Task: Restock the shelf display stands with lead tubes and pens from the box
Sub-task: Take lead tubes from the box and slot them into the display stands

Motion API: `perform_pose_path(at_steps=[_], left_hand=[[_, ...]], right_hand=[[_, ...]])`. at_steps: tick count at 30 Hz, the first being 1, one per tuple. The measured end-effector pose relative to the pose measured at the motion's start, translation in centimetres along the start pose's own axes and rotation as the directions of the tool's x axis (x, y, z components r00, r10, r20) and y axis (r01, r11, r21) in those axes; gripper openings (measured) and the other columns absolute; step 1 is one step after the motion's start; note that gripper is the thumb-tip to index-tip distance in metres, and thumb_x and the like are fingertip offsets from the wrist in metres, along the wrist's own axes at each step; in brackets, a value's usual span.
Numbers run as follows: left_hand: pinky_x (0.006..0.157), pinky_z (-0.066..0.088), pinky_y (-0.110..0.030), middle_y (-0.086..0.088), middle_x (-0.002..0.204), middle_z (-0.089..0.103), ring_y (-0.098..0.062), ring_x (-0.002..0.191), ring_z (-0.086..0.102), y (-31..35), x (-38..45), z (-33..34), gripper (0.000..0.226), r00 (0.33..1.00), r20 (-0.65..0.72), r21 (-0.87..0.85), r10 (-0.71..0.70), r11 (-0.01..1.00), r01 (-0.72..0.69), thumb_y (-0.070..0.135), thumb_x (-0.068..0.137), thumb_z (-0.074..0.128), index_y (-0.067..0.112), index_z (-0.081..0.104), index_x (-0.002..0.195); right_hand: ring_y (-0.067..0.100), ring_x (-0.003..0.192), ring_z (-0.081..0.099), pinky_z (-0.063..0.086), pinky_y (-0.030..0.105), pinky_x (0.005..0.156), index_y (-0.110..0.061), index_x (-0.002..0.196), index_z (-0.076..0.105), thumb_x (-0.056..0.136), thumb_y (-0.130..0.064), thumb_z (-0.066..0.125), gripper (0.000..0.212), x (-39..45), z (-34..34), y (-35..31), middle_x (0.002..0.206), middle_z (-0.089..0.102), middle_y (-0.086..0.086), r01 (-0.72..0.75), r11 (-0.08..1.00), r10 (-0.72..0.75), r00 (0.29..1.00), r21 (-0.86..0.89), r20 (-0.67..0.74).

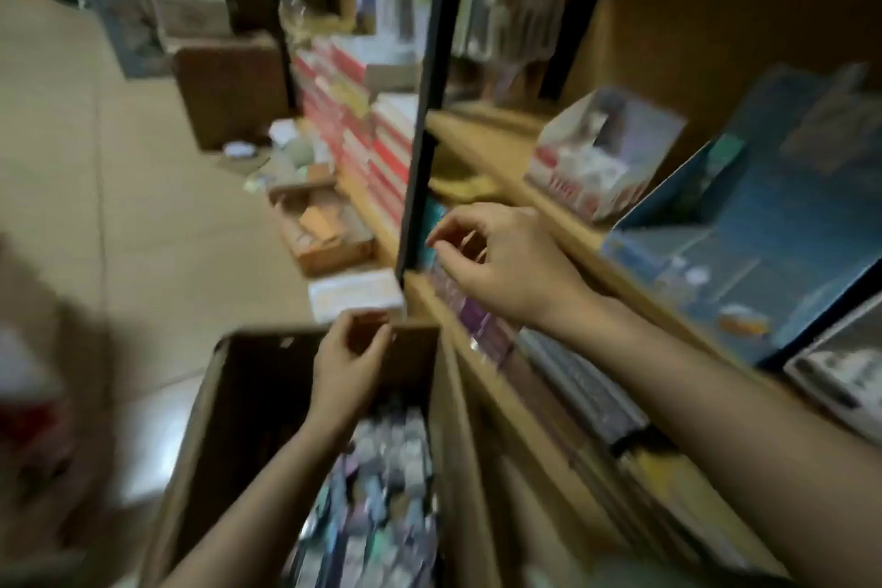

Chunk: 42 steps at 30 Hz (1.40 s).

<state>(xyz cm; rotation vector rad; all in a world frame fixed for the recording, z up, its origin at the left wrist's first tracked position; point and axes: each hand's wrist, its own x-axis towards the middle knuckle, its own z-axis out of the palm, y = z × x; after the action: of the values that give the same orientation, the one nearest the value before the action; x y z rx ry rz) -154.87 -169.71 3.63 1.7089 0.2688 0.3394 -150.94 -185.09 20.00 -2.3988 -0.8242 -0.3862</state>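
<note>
Small, light, slippery packets of pens (382,482) are heaped in the near brown cardboard box (210,396), best pinched mid-body, while left hand (351,365) and right hand (496,260) are held loosely curled, apparently empty.

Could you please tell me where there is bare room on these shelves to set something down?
Bare wood shows on the upper shelf between the black post and the white display box. The lower shelf under the right hand is packed tight.
</note>
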Motion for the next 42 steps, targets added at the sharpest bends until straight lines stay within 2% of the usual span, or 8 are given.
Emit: perform_pose_path(at_steps=[5, 8, 13, 22, 30, 34, 38, 42], left_hand=[[0.087, 0.055, -0.038, -0.014, 0.11, 0.068, -0.025, 0.097, 0.064, -10.7, -8.6, -5.7, 0.028, 0.839, -0.085, 0.156, -0.537, 0.824, 0.544, 0.006, 0.088, 0.066, 0.011, 0.063, 0.115], [0.077, 0.05, -0.023, -0.01, 0.113, 0.067, -0.016, 0.094, 0.06, -14.0, -11.4, -7.3, 0.029, 0.791, -0.074, 0.191, -0.608, 0.769, 0.609, 0.007, 0.088, 0.067, 0.01, 0.062, 0.117], [0.084, 0.045, -0.022, -0.005, 0.122, 0.065, -0.021, 0.109, 0.062, -17.2, -12.3, -8.1, 0.041, 0.751, -0.095, 0.489, -0.653, 0.627, 0.607, 0.013, 0.085, 0.07, 0.014, 0.059, 0.125], [0.105, 0.043, -0.037, -0.012, 0.137, 0.047, -0.028, 0.125, 0.049, -20.8, -11.2, -7.5, 0.055, 0.808, 0.058, 0.753, -0.587, 0.557, 0.351, 0.011, 0.087, 0.068, 0.013, 0.046, 0.138], [0.08, 0.047, -0.022, -0.001, 0.113, 0.054, -0.01, 0.094, 0.051, -22.6, -10.9, -6.7, 0.018, 0.92, 0.04, 0.63, -0.391, 0.724, 0.28, 0.016, 0.095, 0.058, 0.016, 0.061, 0.113], [0.078, 0.057, -0.04, -0.001, 0.096, 0.064, -0.017, 0.086, 0.063, -22.0, -10.1, -6.5, 0.01, 0.823, 0.045, 0.359, -0.566, 0.778, 0.515, 0.024, 0.102, 0.045, 0.022, 0.054, 0.105], [0.072, 0.051, -0.04, -0.012, 0.098, 0.06, -0.021, 0.08, 0.057, -21.2, -10.3, -6.3, 0.024, 0.615, 0.108, 0.054, -0.781, 0.623, 0.781, 0.022, 0.105, 0.033, 0.01, 0.048, 0.12], [0.069, 0.056, -0.033, -0.006, 0.098, 0.069, -0.017, 0.081, 0.068, -20.3, -10.8, -6.8, 0.018, 0.675, 0.141, 0.082, -0.724, 0.688, 0.721, 0.016, 0.103, 0.043, 0.014, 0.058, 0.113]], right_hand=[[0.011, 0.091, 0.063, 0.047, 0.023, 0.079, -0.019, 0.098, 0.075, 0.089, -0.016, 0.063, 0.015, -9.6, 15.8, 0.3, 0.101, 0.073, 0.001, -0.422, 0.906, 0.362, 0.805, 0.024, 0.47], [0.016, 0.093, 0.062, 0.051, 0.03, 0.085, -0.013, 0.103, 0.072, 0.093, -0.014, 0.064, 0.013, -15.6, 22.5, 1.9, 0.104, 0.07, 0.005, -0.7, 0.714, 0.56, 0.589, 0.022, 0.583], [0.019, 0.1, 0.062, 0.051, 0.029, 0.086, -0.012, 0.119, 0.065, 0.092, -0.023, 0.069, 0.03, -20.7, 28.7, 3.4, 0.116, 0.067, 0.006, -0.788, 0.607, 0.655, 0.421, -0.105, 0.627], [0.022, 0.101, 0.062, 0.053, 0.043, 0.091, -0.019, 0.121, 0.063, 0.088, -0.04, 0.069, 0.039, -22.9, 32.4, 4.8, 0.115, 0.064, 0.003, -0.679, 0.701, 0.595, 0.389, -0.217, 0.704], [0.021, 0.091, 0.062, 0.055, 0.04, 0.084, -0.024, 0.099, 0.064, 0.088, -0.034, 0.071, 0.017, -22.9, 33.7, 5.8, 0.099, 0.063, 0.0, -0.668, 0.698, 0.606, 0.361, -0.258, 0.709], [0.009, 0.067, 0.053, 0.043, 0.022, 0.058, -0.017, 0.096, 0.061, 0.092, -0.026, 0.067, 0.012, -21.7, 32.9, 6.9, 0.072, 0.055, -0.009, -0.758, 0.64, 0.62, 0.411, -0.127, 0.669], [0.006, 0.057, 0.05, 0.042, 0.017, 0.052, -0.025, 0.097, 0.059, 0.094, -0.019, 0.064, 0.008, -19.9, 31.3, 7.0, 0.07, 0.054, -0.007, -0.81, 0.584, 0.626, 0.484, 0.043, 0.611], [0.024, 0.074, 0.068, 0.058, 0.032, 0.066, -0.018, 0.103, 0.06, 0.094, -0.009, 0.063, 0.013, -18.5, 30.5, 6.0, 0.097, 0.063, 0.011, -0.883, 0.421, 0.567, 0.434, 0.207, 0.7]])
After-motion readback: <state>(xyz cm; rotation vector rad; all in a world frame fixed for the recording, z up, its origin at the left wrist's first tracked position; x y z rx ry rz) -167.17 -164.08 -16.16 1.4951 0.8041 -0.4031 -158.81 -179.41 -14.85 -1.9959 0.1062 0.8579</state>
